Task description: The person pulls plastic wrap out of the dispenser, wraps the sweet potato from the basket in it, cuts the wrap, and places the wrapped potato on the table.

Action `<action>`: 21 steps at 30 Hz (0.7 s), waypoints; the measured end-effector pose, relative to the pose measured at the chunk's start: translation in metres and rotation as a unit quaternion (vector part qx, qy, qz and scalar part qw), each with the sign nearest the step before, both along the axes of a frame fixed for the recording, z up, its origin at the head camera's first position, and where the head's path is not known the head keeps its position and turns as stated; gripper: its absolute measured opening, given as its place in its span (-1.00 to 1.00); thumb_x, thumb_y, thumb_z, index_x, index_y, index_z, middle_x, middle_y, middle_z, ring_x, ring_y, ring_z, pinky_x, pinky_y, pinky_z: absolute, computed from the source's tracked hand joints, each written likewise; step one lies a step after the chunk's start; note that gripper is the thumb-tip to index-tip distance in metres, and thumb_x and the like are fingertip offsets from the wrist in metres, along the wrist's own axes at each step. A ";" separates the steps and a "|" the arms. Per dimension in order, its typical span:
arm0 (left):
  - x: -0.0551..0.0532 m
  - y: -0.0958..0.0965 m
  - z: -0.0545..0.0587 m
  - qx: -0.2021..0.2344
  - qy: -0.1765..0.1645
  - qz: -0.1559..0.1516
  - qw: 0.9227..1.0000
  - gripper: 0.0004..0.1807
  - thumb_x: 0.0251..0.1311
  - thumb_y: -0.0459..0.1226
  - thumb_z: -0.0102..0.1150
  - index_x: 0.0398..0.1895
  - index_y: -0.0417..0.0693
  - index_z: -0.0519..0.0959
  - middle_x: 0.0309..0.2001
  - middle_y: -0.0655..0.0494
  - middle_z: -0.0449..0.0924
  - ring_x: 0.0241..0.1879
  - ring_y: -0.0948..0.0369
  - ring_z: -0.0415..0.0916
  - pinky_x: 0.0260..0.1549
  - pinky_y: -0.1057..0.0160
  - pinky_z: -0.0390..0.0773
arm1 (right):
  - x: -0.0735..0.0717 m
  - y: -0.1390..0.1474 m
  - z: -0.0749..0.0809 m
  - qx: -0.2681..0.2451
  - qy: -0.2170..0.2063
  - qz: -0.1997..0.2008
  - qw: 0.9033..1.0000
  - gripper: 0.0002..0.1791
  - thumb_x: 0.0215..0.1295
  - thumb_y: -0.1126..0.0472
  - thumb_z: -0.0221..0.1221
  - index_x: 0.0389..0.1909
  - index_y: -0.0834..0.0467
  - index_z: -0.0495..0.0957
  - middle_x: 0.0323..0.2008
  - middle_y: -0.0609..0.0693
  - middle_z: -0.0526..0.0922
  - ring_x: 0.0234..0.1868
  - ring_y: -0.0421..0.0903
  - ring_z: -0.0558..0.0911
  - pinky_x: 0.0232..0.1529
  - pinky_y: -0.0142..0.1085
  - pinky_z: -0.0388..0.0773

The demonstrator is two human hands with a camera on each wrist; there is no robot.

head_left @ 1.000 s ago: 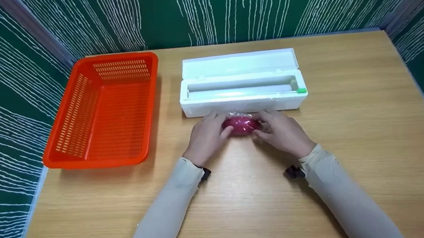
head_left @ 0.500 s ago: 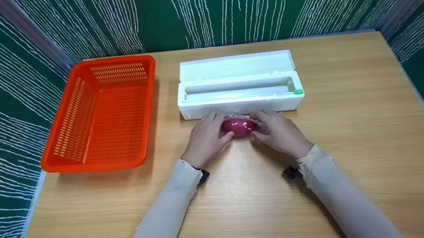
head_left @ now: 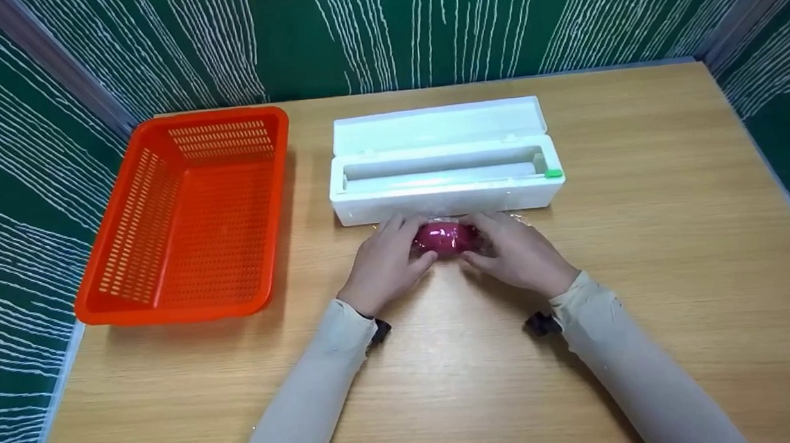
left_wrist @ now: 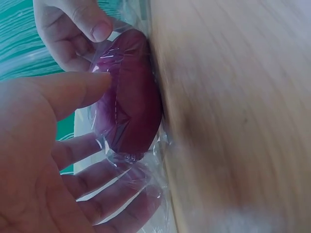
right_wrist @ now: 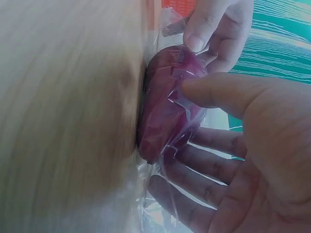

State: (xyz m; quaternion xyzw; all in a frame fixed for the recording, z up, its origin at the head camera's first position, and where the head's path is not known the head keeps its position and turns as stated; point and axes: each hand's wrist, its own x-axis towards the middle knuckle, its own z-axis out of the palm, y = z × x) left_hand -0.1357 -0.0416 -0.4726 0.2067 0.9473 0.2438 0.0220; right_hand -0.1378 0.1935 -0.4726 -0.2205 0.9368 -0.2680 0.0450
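At the near edge two pale sleeves [head_left: 310, 394] are cut off by the frame, each with a black strap piece [head_left: 541, 323] at the cuff, partly hidden. Beyond them, on the table [head_left: 680, 215], lies one dark red oblong thing [head_left: 446, 238], between the left hand [head_left: 387, 260] and the right hand [head_left: 519, 251], one at each end. Clear film [right_wrist: 156, 216] covers it, and glare makes its kind hard to tell. Each thumb presses its near side, the fingers reaching round behind; both hands pinch it. In the wrist views the lower fingers are spread, with gaps between, partly behind film.

Just past the hands stands one white box [head_left: 366, 209], its lid [head_left: 437, 128] raised at the back. In its long slot a pale bar [head_left: 440, 176] shows, too bright to make out fully. One green tab [head_left: 554, 173] sits at the right front corner. To the left is one orange-red basket [head_left: 172, 312] with slotted sides. Farthest back, the green wall [head_left: 291, 34] bears white streaks.
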 end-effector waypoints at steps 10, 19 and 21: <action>0.001 0.001 0.007 -0.012 0.014 0.004 1.000 -0.46 0.41 0.00 0.23 0.35 -0.03 0.51 0.18 0.07 0.55 0.16 0.11 0.51 0.16 0.03 0.55 | 0.004 0.002 0.007 -0.008 -0.021 -0.016 1.000 -0.34 0.32 0.07 0.39 0.39 0.09 0.44 0.20 0.11 0.58 0.20 0.14 0.59 0.20 0.15 0.54; 0.002 0.001 0.016 0.018 0.079 0.006 0.997 -0.64 0.43 -0.06 0.19 0.16 -0.02 0.61 0.09 0.13 0.62 0.07 0.12 0.57 0.00 0.08 0.62 | 0.005 0.022 0.015 -0.045 0.050 -0.025 0.997 -0.57 0.37 0.15 0.34 0.19 0.20 0.58 0.04 0.14 0.65 0.00 0.11 0.65 0.00 0.06 0.63; 0.001 0.000 0.020 0.027 0.091 0.010 0.995 -0.69 0.43 -0.09 0.19 0.11 -0.02 0.63 0.07 0.14 0.64 0.05 0.14 0.57 -0.01 0.11 0.61 | 0.004 0.031 0.019 -0.068 0.072 -0.038 0.994 -0.65 0.38 0.22 0.32 0.12 0.25 0.59 -0.03 0.15 0.66 -0.07 0.11 0.65 -0.08 0.01 0.64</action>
